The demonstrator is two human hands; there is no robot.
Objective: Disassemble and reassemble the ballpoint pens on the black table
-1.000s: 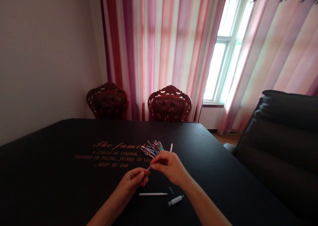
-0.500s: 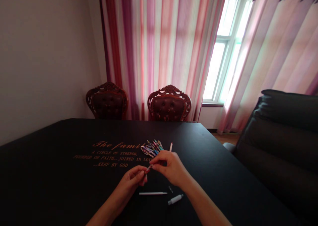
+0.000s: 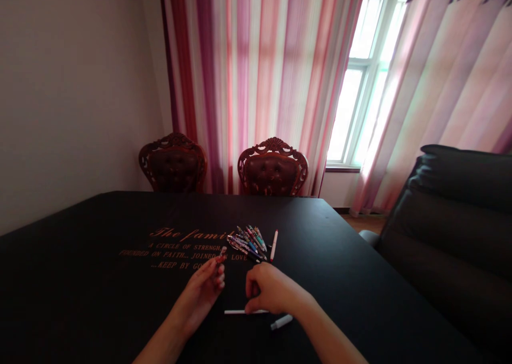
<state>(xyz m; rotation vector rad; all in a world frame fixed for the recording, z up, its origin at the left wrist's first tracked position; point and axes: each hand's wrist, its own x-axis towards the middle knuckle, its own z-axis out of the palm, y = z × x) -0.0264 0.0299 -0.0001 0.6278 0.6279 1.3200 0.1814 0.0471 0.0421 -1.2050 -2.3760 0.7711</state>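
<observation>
Pen part (image 3: pixel 223 252) pinched in my left hand (image 3: pixel 204 286); my right hand (image 3: pixel 276 290) is at the white refill (image 3: pixel 235 312), grip unclear; table (image 3: pixel 344 278) reads "CIRCLE OF STRENGH".

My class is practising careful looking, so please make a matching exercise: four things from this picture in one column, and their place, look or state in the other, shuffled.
1. Heap of pens
2. Red-and-white pen
3. Thin white rod
4. Left hand

A. Partly hidden behind the fingers of the right hand
B. Holding a small pale-tipped piece
C. Many-coloured and overlapping
D. Lying on its own, just right of the many-coloured group

Right pairs: 1-C, 2-D, 3-A, 4-B
</observation>
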